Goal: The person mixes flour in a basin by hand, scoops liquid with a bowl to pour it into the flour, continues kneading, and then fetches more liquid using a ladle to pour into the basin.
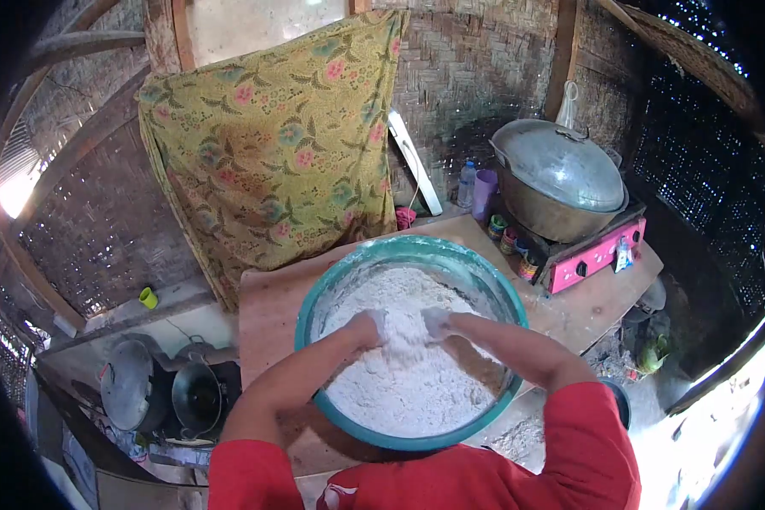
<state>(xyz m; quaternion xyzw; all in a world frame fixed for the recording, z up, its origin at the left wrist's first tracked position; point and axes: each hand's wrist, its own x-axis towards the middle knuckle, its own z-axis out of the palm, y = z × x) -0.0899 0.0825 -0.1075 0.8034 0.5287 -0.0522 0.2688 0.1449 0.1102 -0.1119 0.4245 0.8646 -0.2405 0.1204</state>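
Nearest: red sleeves (591, 433), bare forearms reaching into a wide green basin (521, 327) on the wooden desk (268, 319). White powder (399, 393) is inside the basin, heaped toward the far side. Left hand (436, 324) and right hand (371, 327) are apart, both in the powder and coated white. Fingers mostly buried; can't tell how far open or how much powder they have hold of. Beyond the basin, right: small printed containers (508, 241), then pink stove (599, 256) carrying a big lidded pot (540, 204). Purple cup (484, 194) and plastic bottle (467, 184) beside the pot. Far: patterned cloth (272, 161) hanging against woven wall (476, 72).
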